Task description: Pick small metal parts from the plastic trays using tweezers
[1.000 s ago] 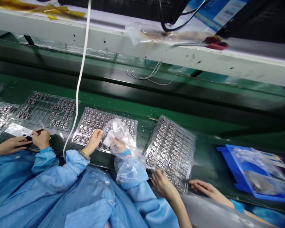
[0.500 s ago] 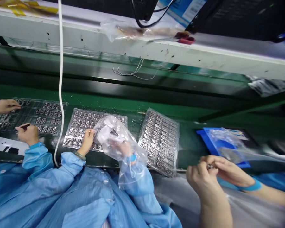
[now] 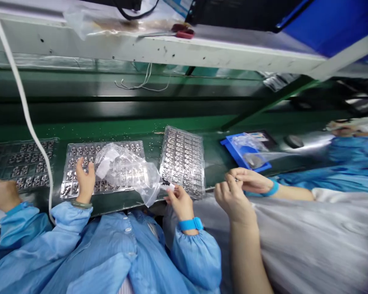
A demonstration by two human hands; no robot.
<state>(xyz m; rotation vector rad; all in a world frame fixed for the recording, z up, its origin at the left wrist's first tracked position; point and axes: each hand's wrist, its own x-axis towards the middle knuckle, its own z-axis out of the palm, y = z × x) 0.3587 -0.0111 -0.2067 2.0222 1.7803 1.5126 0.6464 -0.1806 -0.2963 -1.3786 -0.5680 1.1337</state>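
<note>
My left hand [image 3: 86,179], fingers apart and holding nothing, is over the left side of a clear tray [image 3: 68,173] filled with small metal parts. Across that tray lies a clear plastic bag [image 3: 127,169] with white paper pieces inside. Just right of the bag, my right hand [image 3: 180,202] pinches a small white strip with black patches [image 3: 166,184] between thumb and fingers. A blue band circles my right wrist. Behind the strip stands a second tray [image 3: 184,159] of similar metal parts, set at an angle.
On the right, a co-worker's two hands [image 3: 237,190] hold a small part. A blue tray [image 3: 239,149] with plastic bags sits beyond them. At left are another co-worker's hand [image 3: 4,196], a parts tray [image 3: 33,157] and a hanging white cable [image 3: 21,90]. Scissors [image 3: 182,32] lie on the shelf above.
My right hand has come out of the plastic bag with the white strip. My left hand has let go of the bag and opened. The view has shifted to the right.
</note>
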